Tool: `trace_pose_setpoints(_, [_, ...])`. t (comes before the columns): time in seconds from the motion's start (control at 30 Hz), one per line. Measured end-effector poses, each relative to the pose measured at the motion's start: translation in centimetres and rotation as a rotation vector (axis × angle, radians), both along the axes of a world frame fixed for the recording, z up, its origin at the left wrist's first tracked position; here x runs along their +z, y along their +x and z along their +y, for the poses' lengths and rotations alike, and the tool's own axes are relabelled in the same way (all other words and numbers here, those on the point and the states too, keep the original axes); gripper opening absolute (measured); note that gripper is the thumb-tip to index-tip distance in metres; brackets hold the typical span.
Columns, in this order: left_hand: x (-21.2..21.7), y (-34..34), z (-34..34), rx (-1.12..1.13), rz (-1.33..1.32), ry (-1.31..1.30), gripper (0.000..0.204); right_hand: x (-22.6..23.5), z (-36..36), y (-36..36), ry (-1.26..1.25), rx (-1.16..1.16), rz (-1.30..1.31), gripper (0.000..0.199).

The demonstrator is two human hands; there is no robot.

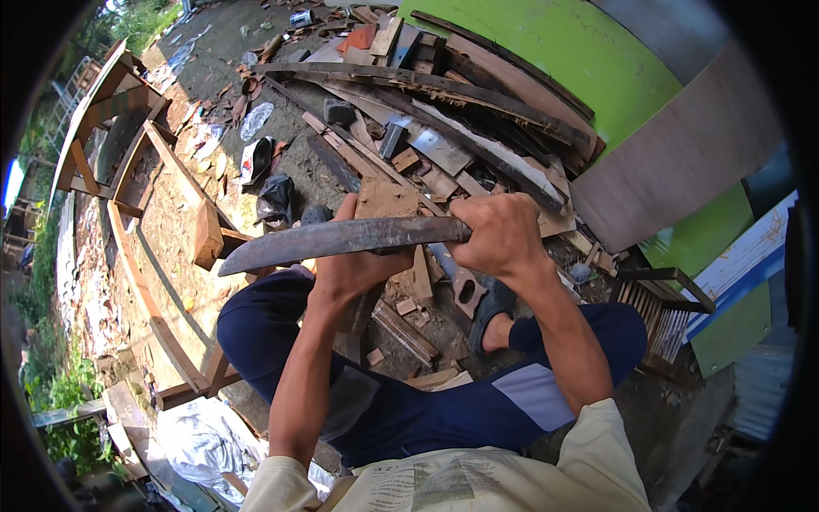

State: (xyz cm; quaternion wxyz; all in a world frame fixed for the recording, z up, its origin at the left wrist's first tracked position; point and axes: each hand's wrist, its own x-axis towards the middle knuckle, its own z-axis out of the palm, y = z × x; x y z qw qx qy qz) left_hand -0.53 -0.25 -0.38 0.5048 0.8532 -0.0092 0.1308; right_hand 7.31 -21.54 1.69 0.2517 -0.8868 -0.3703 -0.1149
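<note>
My right hand [499,235] is closed round the handle of a machete [337,238]. Its broad, dark, worn blade lies nearly level and points left, crossing in front of my left hand [348,275]. That hand is wrapped round a wooden block [386,198], whose pale, rough top shows above the blade. The blade hides part of the block and some of the left fingers; whether it touches the wood I cannot tell. Both hands are between my bent knees, over the littered ground.
Scrap boards [503,128] are heaped ahead and to the right, beside a green panel [554,51]. A wooden frame [141,290] lies to the left. My clog-shod foot [493,311] rests among wood offcuts. A small slatted rack [657,311] stands by my right knee.
</note>
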Motion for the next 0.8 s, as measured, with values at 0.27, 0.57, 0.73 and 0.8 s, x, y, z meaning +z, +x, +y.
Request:
trace_pose_setpoints(0.27, [0.7, -0.3, 0.0, 0.085, 0.092, 0.092, 0.052, -3.0, -0.7, 1.9, 0.056, 0.063, 0.024, 0.018])
trace_pose_setpoints(0.57, [0.1, -2.2, 2.8, 0.028, 0.052, -0.026, 0.055, -5.0, -3.2, 5.7, -0.055, -0.302, 0.137, 0.022])
trace_pose_setpoints(0.73, [1.3, -2.7, 4.4, 0.138, 0.037, -0.061, 0.055, -3.2, -7.6, 6.9, 0.054, -0.464, 0.119, 0.022])
trace_pose_setpoints(0.8, [1.2, -2.4, 4.5, 0.144, 0.065, -0.09, 0.056, -1.4, -5.6, 5.0, 0.002, -0.434, 0.148, 0.021])
